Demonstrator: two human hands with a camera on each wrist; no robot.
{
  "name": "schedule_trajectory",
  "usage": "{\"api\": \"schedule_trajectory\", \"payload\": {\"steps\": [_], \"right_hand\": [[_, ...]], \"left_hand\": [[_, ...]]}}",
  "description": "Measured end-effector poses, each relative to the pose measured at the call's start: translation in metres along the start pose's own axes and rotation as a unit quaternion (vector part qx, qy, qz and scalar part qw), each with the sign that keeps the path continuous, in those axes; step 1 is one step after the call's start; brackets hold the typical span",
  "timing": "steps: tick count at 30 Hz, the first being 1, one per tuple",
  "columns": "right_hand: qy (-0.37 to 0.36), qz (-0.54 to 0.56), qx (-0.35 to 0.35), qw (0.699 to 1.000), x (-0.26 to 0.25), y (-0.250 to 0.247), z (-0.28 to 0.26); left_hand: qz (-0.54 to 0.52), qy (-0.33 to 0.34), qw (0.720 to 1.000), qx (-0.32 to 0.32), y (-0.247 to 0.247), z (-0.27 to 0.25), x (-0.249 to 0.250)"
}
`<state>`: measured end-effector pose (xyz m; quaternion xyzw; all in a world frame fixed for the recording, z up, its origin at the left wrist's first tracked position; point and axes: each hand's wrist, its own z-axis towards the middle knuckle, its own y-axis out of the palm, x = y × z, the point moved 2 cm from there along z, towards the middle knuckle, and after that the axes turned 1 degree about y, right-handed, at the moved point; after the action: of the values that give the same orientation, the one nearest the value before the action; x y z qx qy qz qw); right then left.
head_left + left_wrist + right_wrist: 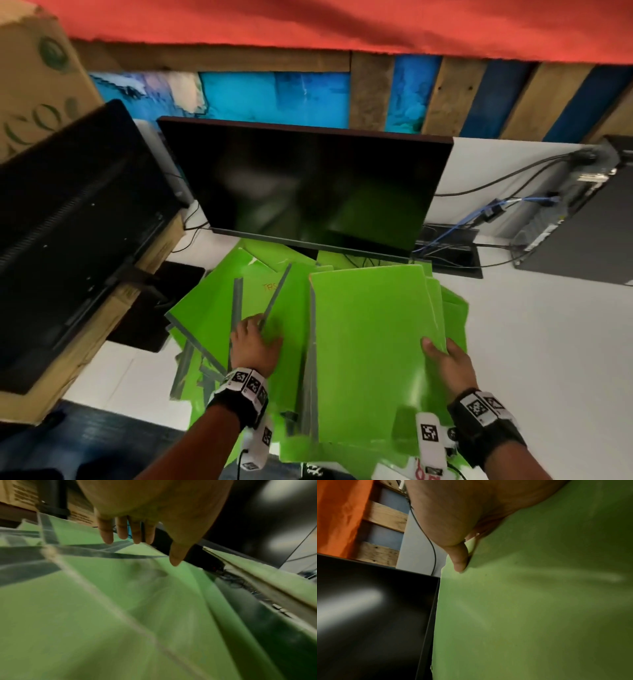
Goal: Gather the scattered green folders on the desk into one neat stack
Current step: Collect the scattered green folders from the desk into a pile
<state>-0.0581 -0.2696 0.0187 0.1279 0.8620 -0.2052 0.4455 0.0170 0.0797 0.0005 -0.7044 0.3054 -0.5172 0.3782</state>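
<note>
Green folders (370,329) below the monitor (308,185) look light, bendy, slippery. Right hand (448,363) pinches some by their edge; left hand (255,346) lies flat, fingers spread.

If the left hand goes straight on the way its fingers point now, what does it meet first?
Probably the loose green folders under the left hand fingertips; beyond them the monitor, though depth is unclear.

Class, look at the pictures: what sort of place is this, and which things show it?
Probably an office or computer workstation: a dark monitor on a white desk, a computer tower with cables, and green folders.
</note>
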Motion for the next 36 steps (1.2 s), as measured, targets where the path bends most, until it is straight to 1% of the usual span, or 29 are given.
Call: {"api": "schedule_trajectory", "payload": {"steps": [1, 2, 4, 6, 7, 10, 11, 13, 15, 17, 20, 23, 25, 26, 27, 28, 29, 31, 32, 33, 34, 35, 36], "right_hand": [[0.003, 0.003, 0.008, 1.000, 0.004, 0.001, 0.002], [0.012, 0.000, 0.013, 1.000, 0.009, 0.001, 0.004], [0.023, -0.016, 0.022, 0.999, 0.017, 0.001, 0.006], [0.038, -0.026, 0.024, 0.999, 0.024, 0.003, 0.008], [0.043, -0.030, 0.023, 0.998, 0.027, 0.005, 0.008], [0.049, -0.036, 0.014, 0.998, 0.026, 0.012, 0.008], [0.047, -0.038, 0.011, 0.998, 0.026, 0.014, 0.008], [0.043, -0.041, 0.002, 0.998, 0.024, 0.019, 0.007], [0.034, -0.070, -0.006, 0.997, 0.023, 0.027, 0.006], [0.032, -0.094, -0.013, 0.995, 0.024, 0.032, 0.007], [0.034, -0.119, -0.015, 0.992, 0.024, 0.035, 0.011], [0.034, -0.102, -0.022, 0.994, 0.018, 0.035, 0.013], [0.043, -0.083, -0.035, 0.995, 0.012, 0.035, 0.013], [0.046, -0.080, -0.041, 0.995, 0.009, 0.036, 0.013], [0.051, -0.075, -0.048, 0.995, 0.008, 0.036, 0.013], [0.054, -0.070, -0.052, 0.995, 0.005, 0.036, 0.013], [0.059, -0.060, -0.052, 0.995, 0.005, 0.035, 0.014], [0.064, -0.039, -0.034, 0.997, 0.004, 0.034, 0.014], [0.065, -0.034, -0.026, 0.997, 0.004, 0.033, 0.013], [0.069, -0.029, -0.019, 0.997, 0.005, 0.032, 0.015], [0.072, -0.027, -0.014, 0.997, 0.006, 0.031, 0.017], [0.076, -0.025, -0.007, 0.997, 0.007, 0.030, 0.019], [0.077, -0.028, 0.002, 0.997, 0.008, 0.029, 0.021]], "left_hand": [[0.044, -0.016, 0.999, -0.016, 0.001, 0.001, -0.012], [0.066, -0.028, 0.997, -0.037, 0.003, 0.000, -0.020], [0.070, -0.028, 0.995, -0.065, 0.009, -0.003, -0.027], [0.026, -0.033, 0.995, -0.091, 0.015, -0.008, -0.028], [-0.013, -0.034, 0.993, -0.110, 0.018, -0.008, -0.029], [-0.149, -0.028, 0.973, -0.176, 0.022, -0.015, -0.026], [-0.188, -0.010, 0.965, -0.183, 0.023, -0.019, -0.025], [-0.238, 0.020, 0.956, -0.172, 0.021, -0.029, -0.018], [-0.292, 0.014, 0.942, -0.166, 0.021, -0.041, -0.008], [-0.351, 0.004, 0.920, -0.176, 0.019, -0.054, 0.005], [-0.386, 0.005, 0.902, -0.193, 0.015, -0.067, 0.017], [-0.426, -0.011, 0.881, -0.205, 0.010, -0.074, 0.022], [-0.433, -0.024, 0.878, -0.202, 0.009, -0.072, 0.020], [-0.426, -0.027, 0.881, -0.204, 0.010, -0.070, 0.017], [-0.411, -0.016, 0.889, -0.202, 0.006, -0.067, 0.017], [-0.377, 0.012, 0.903, -0.206, 0.006, -0.062, 0.012], [-0.360, 0.034, 0.907, -0.217, 0.002, -0.058, 0.011], [-0.275, 0.074, 0.930, -0.230, 0.004, -0.049, -0.002], [-0.201, 0.076, 0.956, -0.198, 0.007, -0.040, -0.012], [-0.123, 0.056, 0.983, -0.127, 0.006, -0.031, -0.021], [-0.055, 0.022, 0.997, -0.043, 0.001, -0.024, -0.029], [-0.025, -0.038, 0.999, 0.005, -0.004, -0.020, -0.037], [-0.023, -0.102, 0.994, 0.015, -0.008, -0.016, -0.042]]}}
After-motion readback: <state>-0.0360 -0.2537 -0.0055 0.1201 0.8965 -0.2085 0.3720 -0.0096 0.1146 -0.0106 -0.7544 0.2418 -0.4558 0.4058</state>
